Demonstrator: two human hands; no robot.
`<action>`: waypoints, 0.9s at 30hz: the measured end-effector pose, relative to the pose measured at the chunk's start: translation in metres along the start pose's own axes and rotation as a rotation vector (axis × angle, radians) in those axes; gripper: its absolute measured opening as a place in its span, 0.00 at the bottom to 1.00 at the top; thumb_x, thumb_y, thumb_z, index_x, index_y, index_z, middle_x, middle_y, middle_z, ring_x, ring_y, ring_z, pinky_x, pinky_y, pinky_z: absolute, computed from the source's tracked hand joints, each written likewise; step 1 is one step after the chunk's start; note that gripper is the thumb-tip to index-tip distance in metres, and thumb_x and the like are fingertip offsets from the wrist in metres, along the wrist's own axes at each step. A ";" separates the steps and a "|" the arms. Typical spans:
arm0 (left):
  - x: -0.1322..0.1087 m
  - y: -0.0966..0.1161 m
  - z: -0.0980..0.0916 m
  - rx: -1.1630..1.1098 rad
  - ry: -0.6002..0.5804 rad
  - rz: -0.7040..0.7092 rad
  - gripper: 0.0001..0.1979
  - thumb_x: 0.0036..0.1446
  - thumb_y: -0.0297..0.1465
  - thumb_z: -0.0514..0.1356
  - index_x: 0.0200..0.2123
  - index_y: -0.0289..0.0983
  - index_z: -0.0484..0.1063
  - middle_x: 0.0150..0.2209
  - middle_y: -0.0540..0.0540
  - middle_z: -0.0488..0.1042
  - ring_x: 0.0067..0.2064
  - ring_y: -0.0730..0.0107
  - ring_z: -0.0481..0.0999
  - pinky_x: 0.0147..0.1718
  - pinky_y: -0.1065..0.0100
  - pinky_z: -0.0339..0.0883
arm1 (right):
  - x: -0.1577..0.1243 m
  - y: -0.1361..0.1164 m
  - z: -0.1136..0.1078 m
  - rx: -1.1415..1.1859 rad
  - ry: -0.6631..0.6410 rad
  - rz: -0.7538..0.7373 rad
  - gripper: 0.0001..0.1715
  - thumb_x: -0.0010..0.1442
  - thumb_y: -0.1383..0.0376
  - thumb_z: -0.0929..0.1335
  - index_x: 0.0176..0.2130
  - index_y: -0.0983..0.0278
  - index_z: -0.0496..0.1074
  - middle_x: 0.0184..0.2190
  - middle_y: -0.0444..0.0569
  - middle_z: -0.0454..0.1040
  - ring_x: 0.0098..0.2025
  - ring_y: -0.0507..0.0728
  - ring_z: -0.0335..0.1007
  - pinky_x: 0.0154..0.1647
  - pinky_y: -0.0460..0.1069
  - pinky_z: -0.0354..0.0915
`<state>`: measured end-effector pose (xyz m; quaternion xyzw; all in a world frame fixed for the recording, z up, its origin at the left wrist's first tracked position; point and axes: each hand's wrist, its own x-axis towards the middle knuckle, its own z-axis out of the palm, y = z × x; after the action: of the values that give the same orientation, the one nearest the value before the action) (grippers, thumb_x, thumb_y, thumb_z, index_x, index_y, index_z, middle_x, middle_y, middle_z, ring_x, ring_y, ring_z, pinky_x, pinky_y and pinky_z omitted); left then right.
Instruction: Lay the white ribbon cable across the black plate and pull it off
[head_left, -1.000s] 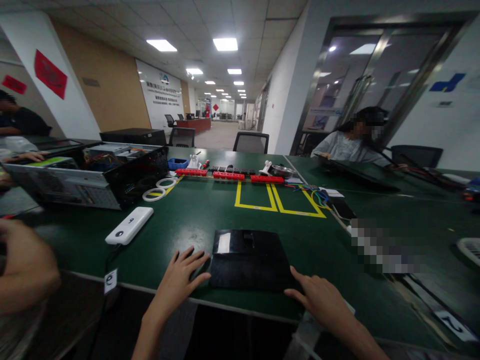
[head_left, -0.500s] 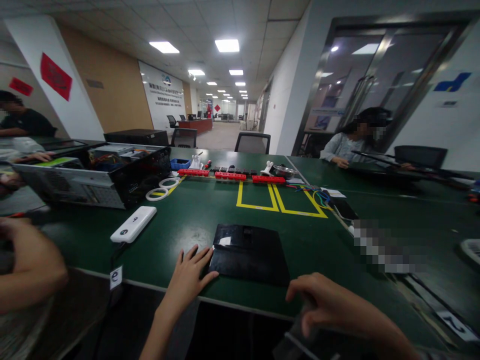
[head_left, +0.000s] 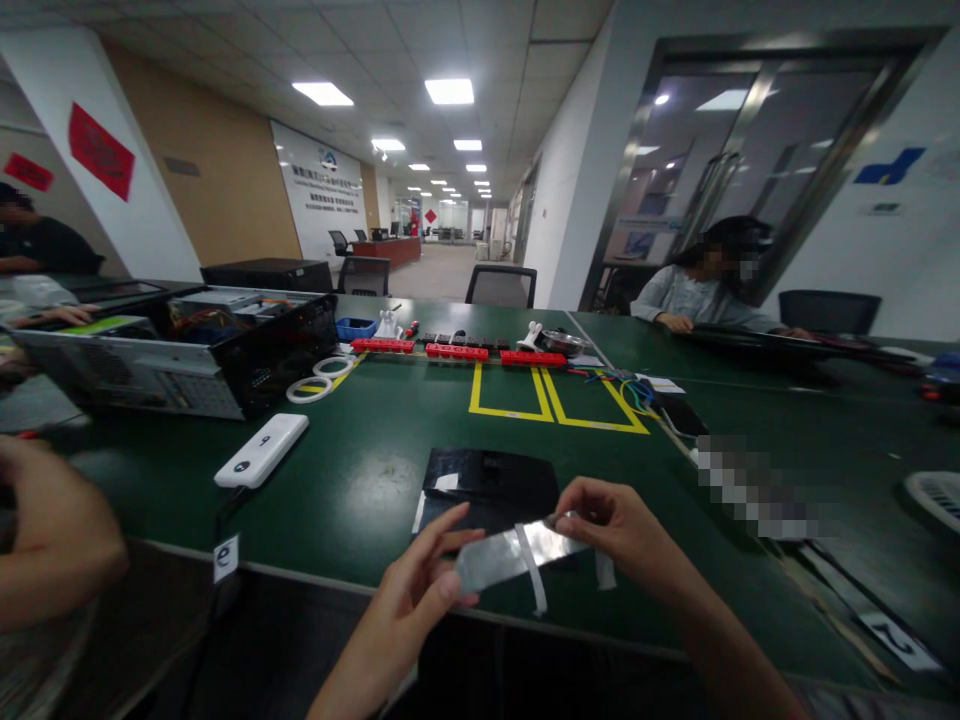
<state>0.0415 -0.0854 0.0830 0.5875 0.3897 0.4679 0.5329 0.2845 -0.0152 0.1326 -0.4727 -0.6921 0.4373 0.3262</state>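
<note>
Both my hands hold a shiny, silvery flat strip (head_left: 495, 562), perhaps plastic film or a small pouch, with a pale band across it. My left hand (head_left: 420, 585) has its left end between thumb and fingers. Thumb and fingertips of my right hand (head_left: 607, 515) pinch the upper right end, where a pale flap hangs below. Behind the strip a glossy black panel (head_left: 517, 475) with a small white label lies flat on the table, its near part covered by my hands and the strip.
A white power bank (head_left: 262, 450) with a cable lies to the left, before an opened computer case (head_left: 165, 370). White rings (head_left: 309, 390), red strips (head_left: 457, 351) and yellow tape outlines (head_left: 510, 413) are farther back on the green table. Another person's arm (head_left: 60, 540) is close on my left.
My left hand has left the black panel and moved right. My right hand has come up and inward. The silvery strip is now held between both hands over the panel's near edge.
</note>
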 end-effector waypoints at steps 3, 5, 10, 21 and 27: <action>0.015 -0.007 0.004 -0.053 0.100 0.041 0.29 0.56 0.45 0.54 0.58 0.43 0.56 0.58 0.41 0.62 0.50 0.55 0.71 0.45 0.57 0.69 | 0.009 0.008 0.006 0.011 0.090 0.029 0.14 0.47 0.57 0.70 0.26 0.66 0.68 0.23 0.44 0.69 0.25 0.49 0.63 0.24 0.44 0.58; 0.027 -0.017 0.005 -0.055 0.166 0.049 0.24 0.58 0.41 0.53 0.56 0.40 0.58 0.54 0.40 0.65 0.48 0.58 0.73 0.45 0.58 0.69 | 0.015 0.016 0.007 0.029 0.094 0.058 0.15 0.47 0.57 0.70 0.28 0.66 0.68 0.22 0.42 0.67 0.23 0.48 0.61 0.21 0.43 0.56; 0.053 -0.047 -0.001 0.316 0.332 0.058 0.15 0.61 0.36 0.49 0.47 0.36 0.65 0.34 0.45 0.73 0.38 0.62 0.76 0.40 0.59 0.68 | 0.031 0.039 0.005 0.021 -0.095 0.126 0.20 0.46 0.56 0.70 0.36 0.68 0.69 0.24 0.42 0.67 0.24 0.49 0.61 0.17 0.43 0.56; 0.052 -0.067 -0.009 1.046 0.436 0.095 0.13 0.60 0.31 0.50 0.42 0.38 0.73 0.35 0.43 0.72 0.40 0.58 0.71 0.40 0.57 0.67 | 0.045 0.059 0.021 -0.422 -0.029 0.034 0.08 0.48 0.66 0.68 0.32 0.66 0.73 0.27 0.45 0.72 0.29 0.51 0.66 0.28 0.44 0.60; 0.045 -0.065 0.002 1.316 0.469 0.125 0.14 0.58 0.33 0.53 0.45 0.39 0.72 0.47 0.39 0.70 0.49 0.50 0.68 0.45 0.50 0.64 | 0.045 0.065 0.023 -0.516 -0.019 0.006 0.08 0.50 0.65 0.68 0.33 0.63 0.74 0.31 0.45 0.75 0.33 0.52 0.69 0.33 0.45 0.59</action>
<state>0.0574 -0.0348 0.0251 0.6930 0.6622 0.2789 -0.0592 0.2728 0.0317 0.0656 -0.5384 -0.7822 0.2515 0.1870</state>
